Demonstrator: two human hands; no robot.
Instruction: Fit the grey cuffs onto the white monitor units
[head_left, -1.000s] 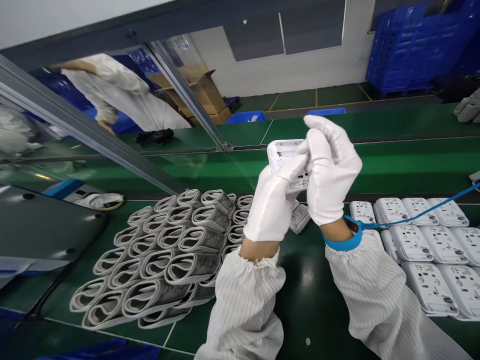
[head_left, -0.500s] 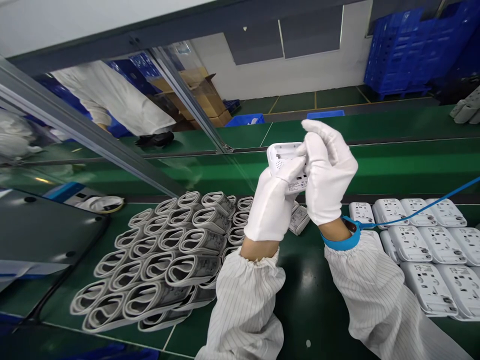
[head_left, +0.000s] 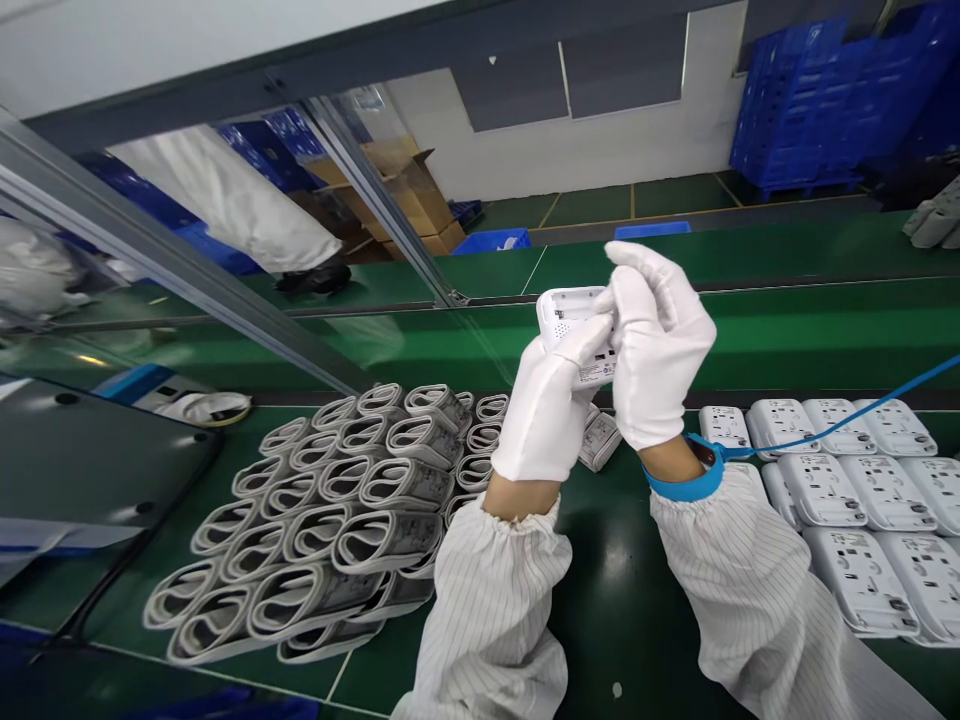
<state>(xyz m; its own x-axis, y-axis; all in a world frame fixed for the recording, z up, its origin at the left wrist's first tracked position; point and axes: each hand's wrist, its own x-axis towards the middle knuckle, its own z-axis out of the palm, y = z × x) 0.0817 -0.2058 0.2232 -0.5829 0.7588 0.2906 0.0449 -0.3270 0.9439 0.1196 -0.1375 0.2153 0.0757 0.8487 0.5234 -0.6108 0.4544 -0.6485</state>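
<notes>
The left hand (head_left: 541, 415) is clamped on a white device (head_left: 559, 305) above the bench (head_left: 600, 610), and the right hand (head_left: 660, 345) keeps its bent fingers at the device's right side, almost as one second ago, so the handling seems to remain at one step. These fingers hide part of the device, and I cannot tell whether they pinch something small. Farther out, rolled cuffs (head_left: 409, 475) lie left and more devices (head_left: 821, 490) right, some cut off, while a co-worker (head_left: 232, 205) behind shows no hand now.
</notes>
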